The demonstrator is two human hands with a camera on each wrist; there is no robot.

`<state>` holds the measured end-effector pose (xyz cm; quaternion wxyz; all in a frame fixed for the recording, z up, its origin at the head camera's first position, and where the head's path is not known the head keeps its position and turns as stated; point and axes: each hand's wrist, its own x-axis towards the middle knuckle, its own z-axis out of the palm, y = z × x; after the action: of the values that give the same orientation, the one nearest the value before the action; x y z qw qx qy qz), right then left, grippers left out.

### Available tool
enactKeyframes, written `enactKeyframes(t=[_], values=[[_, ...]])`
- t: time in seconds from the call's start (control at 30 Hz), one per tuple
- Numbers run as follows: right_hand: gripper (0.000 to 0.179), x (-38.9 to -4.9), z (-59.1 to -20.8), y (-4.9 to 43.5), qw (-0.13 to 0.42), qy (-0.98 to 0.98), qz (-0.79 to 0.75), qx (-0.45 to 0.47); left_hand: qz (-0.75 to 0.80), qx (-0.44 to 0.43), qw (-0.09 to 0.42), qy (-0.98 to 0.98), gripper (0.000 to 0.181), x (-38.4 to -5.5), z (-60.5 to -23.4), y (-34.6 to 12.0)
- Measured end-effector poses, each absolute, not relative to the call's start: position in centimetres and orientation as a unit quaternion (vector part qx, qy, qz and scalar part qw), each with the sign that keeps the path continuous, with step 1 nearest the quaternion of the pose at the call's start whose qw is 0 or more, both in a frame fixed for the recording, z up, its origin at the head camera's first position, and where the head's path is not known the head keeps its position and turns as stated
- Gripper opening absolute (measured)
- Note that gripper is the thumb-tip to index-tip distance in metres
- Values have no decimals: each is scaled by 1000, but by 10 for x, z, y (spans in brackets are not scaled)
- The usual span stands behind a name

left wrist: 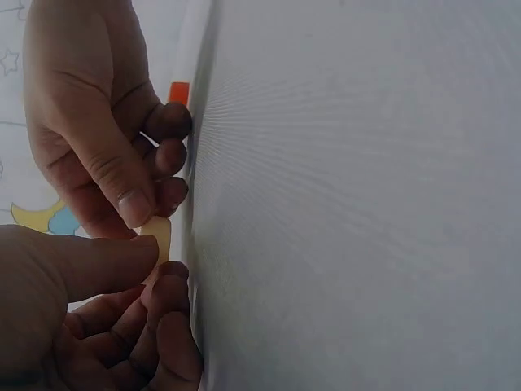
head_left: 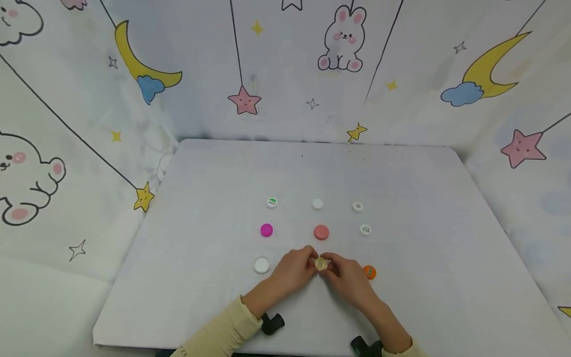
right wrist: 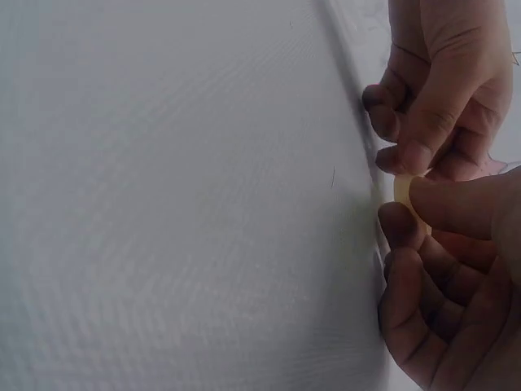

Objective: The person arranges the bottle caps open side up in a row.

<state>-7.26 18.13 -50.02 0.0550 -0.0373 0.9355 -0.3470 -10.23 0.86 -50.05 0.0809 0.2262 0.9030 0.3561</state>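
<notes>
A small pale yellow bottle cap (head_left: 320, 264) is held between both hands near the front middle of the table. My left hand (head_left: 292, 270) pinches its left side with thumb and finger. From the right, my right hand (head_left: 349, 279) has its thumb and fingertips on the opposite side. In the left wrist view the yellow cap (left wrist: 164, 236) stands on edge between the two thumbs, close over the white cloth. The right wrist view shows the cap (right wrist: 402, 189) partly covered by a thumb.
Around the hands lie an orange cap (head_left: 370, 272), a white cap (head_left: 261, 265), a magenta cap (head_left: 266, 230) and a coral cap (head_left: 321, 232). Several whitish caps, among them one with a green mark (head_left: 272, 203), sit farther back on the white table (head_left: 200, 198). A patterned curtain (head_left: 294, 59) surrounds it.
</notes>
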Motion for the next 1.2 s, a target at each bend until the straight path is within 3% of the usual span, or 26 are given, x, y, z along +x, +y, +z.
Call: enactKeyframes(t=[0.57, 0.93, 1.2], values=[[27, -70, -501, 179, 52, 942, -328, -50, 280, 220, 103, 929, 23, -99, -499, 11], [38, -67, -487, 190, 67, 941, -331, -25, 286, 238, 102, 922, 38, -102, -493, 15], [41, -62, -470, 213, 20, 939, -342, -13, 307, 254, 86, 913, 35, -105, -478, 28]])
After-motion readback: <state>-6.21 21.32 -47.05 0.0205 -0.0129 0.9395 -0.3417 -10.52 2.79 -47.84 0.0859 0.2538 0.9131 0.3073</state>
